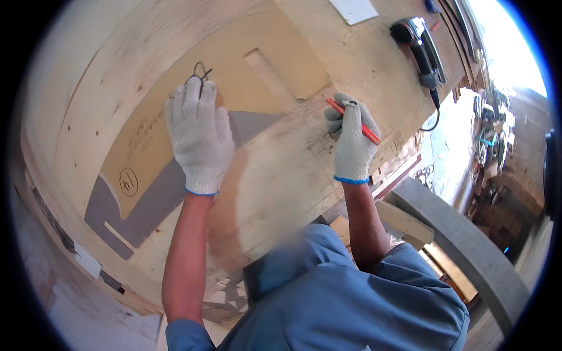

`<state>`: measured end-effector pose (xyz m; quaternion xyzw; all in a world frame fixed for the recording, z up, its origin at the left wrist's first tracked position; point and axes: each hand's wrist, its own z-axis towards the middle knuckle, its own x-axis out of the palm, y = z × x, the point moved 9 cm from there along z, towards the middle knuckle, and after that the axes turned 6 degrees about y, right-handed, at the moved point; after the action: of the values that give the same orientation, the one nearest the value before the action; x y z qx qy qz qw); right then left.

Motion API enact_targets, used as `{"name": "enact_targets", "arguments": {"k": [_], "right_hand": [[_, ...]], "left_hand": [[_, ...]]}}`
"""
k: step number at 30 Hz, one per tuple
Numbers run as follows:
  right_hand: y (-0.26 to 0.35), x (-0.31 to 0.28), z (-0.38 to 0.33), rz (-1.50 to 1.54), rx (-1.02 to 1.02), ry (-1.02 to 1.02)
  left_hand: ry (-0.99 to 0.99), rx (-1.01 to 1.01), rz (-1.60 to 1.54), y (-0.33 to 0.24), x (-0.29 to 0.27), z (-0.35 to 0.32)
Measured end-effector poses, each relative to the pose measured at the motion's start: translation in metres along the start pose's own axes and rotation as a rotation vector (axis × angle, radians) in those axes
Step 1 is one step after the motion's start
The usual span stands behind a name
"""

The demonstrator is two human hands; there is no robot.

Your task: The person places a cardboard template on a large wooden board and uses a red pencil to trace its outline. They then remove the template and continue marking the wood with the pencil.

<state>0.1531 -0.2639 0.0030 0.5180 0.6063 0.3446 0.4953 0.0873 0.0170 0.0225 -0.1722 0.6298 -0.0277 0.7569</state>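
Tan sheet (pixel 140 140) lies flat from 9 to 12 o'clock on the wooden table (pixel 380 70), over a grey sheet (pixel 170 193) that shows along its lower edge. Note the narrow slot toward 12 o'clock and the circled handwritten mark near 9 o'clock.

Your left hand (pixel 202 137), in a white knit glove with a blue cuff, is at 10 o'clock, palm down over the tan sheet. Its grip is wide: the fingers are extended toward 12 o'clock and slightly apart. Just beyond the fingertips is a thin dark loop (pixel 199 65); its kind cannot be told.

Your right hand (pixel 355 139), gloved alike, is at 2 o'clock, beside the tan sheet. Its grip is closed around a red pencil (pixel 370 136), which slants from 10 to 4 o'clock across the hand.

A corded power tool (pixel 420 52) rests on the table between 1 and 2 o'clock. A white sheet (pixel 355 9) lies at 1 o'clock. A curved grey beam (pixel 462 240) stands near 4 o'clock.
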Motion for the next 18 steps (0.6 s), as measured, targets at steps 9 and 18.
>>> {"name": "enact_targets", "arguments": {"k": [9, 18], "right_hand": [[0.000, 0.009, 0.001, 0.008, -0.269, -0.215], [0.008, 0.047, -0.047, -0.069, -0.402, -0.118]], "left_hand": [[-0.033, 0.084, 0.081, -0.004, 0.005, -0.004], [-0.099, 0.156, 0.090, -0.006, 0.002, -0.005]]}}
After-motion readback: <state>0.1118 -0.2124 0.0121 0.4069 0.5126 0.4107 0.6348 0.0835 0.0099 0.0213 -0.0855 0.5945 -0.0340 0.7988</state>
